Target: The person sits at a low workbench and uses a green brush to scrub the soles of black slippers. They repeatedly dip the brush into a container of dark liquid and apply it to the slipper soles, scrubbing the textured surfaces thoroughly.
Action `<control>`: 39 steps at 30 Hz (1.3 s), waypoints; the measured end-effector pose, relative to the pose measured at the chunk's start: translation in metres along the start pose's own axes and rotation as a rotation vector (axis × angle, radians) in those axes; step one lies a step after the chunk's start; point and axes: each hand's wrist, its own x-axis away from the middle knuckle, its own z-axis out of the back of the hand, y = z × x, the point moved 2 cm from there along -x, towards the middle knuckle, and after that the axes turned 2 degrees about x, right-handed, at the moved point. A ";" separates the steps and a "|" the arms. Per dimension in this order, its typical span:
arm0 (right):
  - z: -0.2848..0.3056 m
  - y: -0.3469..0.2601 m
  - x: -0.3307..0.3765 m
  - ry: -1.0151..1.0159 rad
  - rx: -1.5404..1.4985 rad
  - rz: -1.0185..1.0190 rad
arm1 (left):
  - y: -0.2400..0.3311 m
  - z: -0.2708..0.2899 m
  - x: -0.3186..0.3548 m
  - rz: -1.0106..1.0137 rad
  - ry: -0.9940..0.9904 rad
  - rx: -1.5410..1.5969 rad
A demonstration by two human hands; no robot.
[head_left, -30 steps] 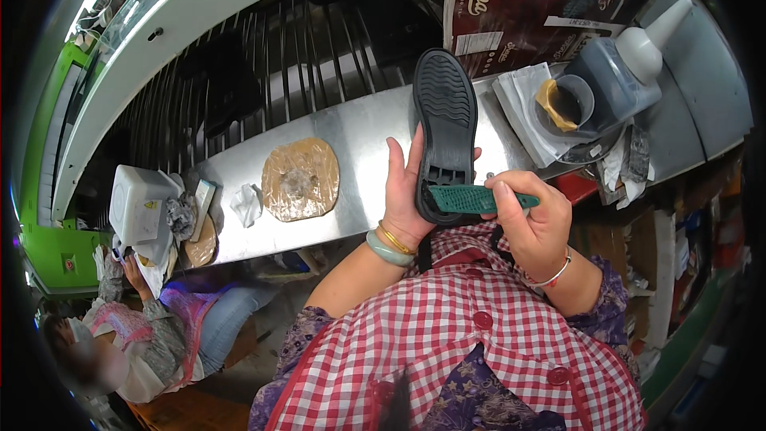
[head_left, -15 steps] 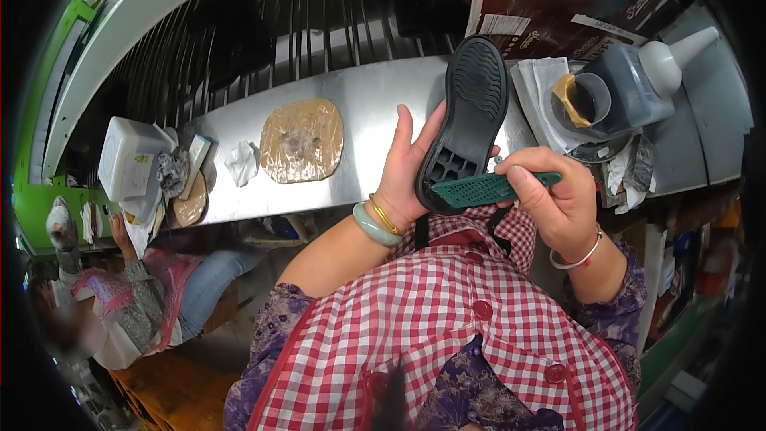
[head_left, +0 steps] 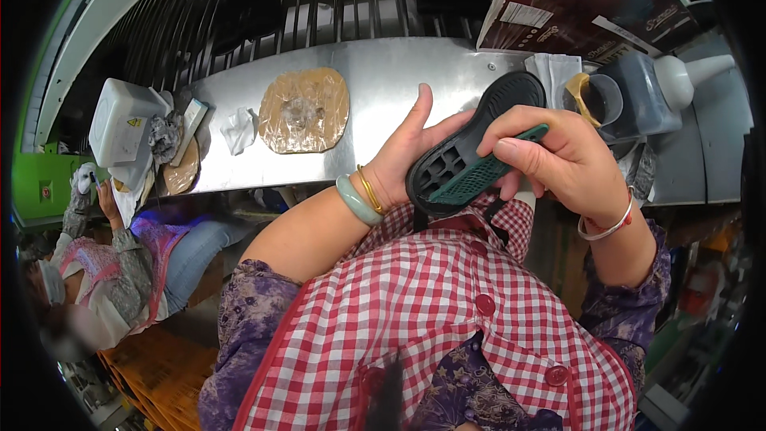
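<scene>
A black shoe sole (head_left: 513, 94) lies tilted across my left hand (head_left: 399, 158), which supports it from beneath. The thumb of that hand stands out away from the sole, and its other fingers are mostly hidden under it. Square hollows show in the sole's heel end. A dark green mesh-textured strip (head_left: 467, 181) is pinched between the thumb and fingers of my right hand (head_left: 568, 156). The strip's lower end rests in or against the heel end of the sole, beside the hollows. Its upper end sticks out past my right fingers.
Ahead is a metal bench (head_left: 391, 72) bearing a brown film-wrapped pad (head_left: 303, 112), crumpled tissue (head_left: 238, 130) and a white container (head_left: 126, 124). To the right stand a dark-filled squeeze bottle (head_left: 650, 96), a clear cup (head_left: 604, 97) and a maroon carton (head_left: 582, 12). A co-worker (head_left: 152, 263) sits at left.
The sole has tipped over toward the right and come lower. My right hand has moved up along the green strip and over the sole, and the strip now slants more steeply.
</scene>
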 end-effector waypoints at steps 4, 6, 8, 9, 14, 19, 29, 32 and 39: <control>-0.002 -0.003 -0.011 -0.081 0.027 -0.074 | 0.003 0.002 0.005 0.079 0.034 -0.151; -0.004 -0.005 -0.015 -0.109 0.050 -0.088 | 0.004 0.007 0.006 0.087 -0.021 -0.205; -0.005 -0.010 -0.018 -0.136 0.090 -0.105 | 0.007 0.007 0.008 0.099 -0.013 -0.288; -0.005 -0.012 -0.021 -0.158 0.117 -0.112 | 0.007 0.007 0.008 0.105 -0.009 -0.330; -0.006 -0.018 -0.030 -0.276 0.170 -0.096 | 0.007 0.019 0.007 0.194 -0.111 -0.288; -0.004 -0.003 -0.031 -0.255 0.026 -0.058 | 0.008 0.017 0.015 0.303 -0.080 -0.211; 0.024 0.022 -0.003 -0.172 -0.054 -0.090 | 0.014 0.012 0.028 0.320 -0.002 -0.201; 0.035 0.038 0.013 -0.124 -0.124 -0.139 | 0.012 0.013 0.030 0.308 0.004 -0.123; 0.093 0.066 0.058 0.528 -0.292 0.290 | 0.044 0.010 0.031 -0.100 -0.125 -0.240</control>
